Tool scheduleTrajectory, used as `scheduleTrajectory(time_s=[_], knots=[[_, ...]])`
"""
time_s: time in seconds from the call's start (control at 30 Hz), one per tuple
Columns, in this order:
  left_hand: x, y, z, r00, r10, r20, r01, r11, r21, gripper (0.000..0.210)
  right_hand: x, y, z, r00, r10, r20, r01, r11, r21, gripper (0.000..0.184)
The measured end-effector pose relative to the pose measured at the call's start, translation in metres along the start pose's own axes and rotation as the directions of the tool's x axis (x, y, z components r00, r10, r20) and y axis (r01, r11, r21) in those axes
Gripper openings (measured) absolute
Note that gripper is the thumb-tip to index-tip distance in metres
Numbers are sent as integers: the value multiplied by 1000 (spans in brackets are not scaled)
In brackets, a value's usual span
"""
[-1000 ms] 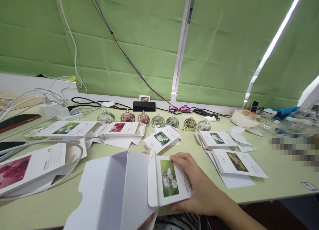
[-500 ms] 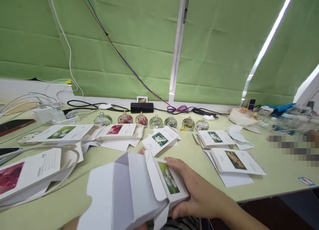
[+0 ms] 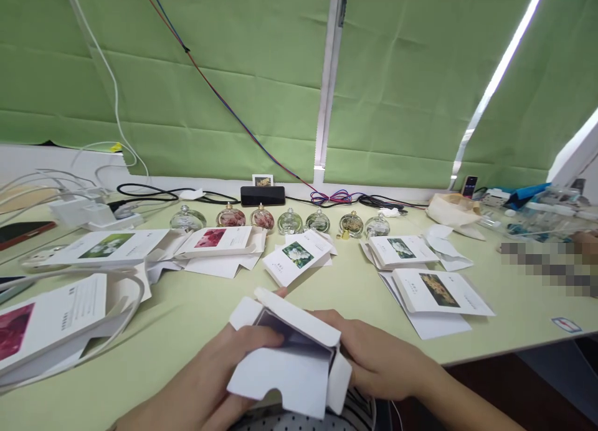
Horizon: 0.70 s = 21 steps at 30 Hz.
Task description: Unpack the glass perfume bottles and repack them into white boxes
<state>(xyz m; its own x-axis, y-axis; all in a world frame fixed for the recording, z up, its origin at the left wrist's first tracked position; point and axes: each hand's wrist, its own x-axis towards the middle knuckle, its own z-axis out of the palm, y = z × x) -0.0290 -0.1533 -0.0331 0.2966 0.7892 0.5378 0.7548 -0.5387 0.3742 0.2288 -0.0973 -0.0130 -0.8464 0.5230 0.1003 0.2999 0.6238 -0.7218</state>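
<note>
Our left hand (image 3: 228,362) and right hand (image 3: 374,351) pinch an open paperboard carton (image 3: 296,370) between their fingers; we judge it light, creasable; best gripped by its walls.

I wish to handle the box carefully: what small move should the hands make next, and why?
Perhaps draw the thumb of the left hand from the white box: it reaches inside, among open flaps, and the right hand holds the side.
</note>
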Motion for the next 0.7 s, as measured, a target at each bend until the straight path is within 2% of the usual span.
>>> scheduleTrajectory(time_s=[0.1,0.2,0.27,0.33,0.43,0.53,0.7], knots=[[0,-1,3,999,-18,-32,15,997,-70,28,0,1,1,999,25,-29,-25,999,-29,53],[5,-2,-2,981,-100,-169,82,991,-110,25,2,1,3,996,63,-64,-67,996,-55,46],[10,-2,-7,954,-167,-250,130,979,-158,36,2,0,4,993,89,-73,-95,992,-88,47],[16,-6,-10,929,-241,-281,193,963,-189,51,3,-1,5,989,118,-87,-129,983,-132,52],[20,-16,-12,934,-302,-191,261,941,-214,70,3,-1,6,984,147,-105,-163,973,-164,54],[21,-27,-13,967,-249,-62,231,949,-216,77,3,0,6,987,129,-99,-144,975,-169,56],[20,-31,-9,982,-186,-40,176,969,-176,78,4,-1,5,992,97,-81,-111,976,-187,58]])
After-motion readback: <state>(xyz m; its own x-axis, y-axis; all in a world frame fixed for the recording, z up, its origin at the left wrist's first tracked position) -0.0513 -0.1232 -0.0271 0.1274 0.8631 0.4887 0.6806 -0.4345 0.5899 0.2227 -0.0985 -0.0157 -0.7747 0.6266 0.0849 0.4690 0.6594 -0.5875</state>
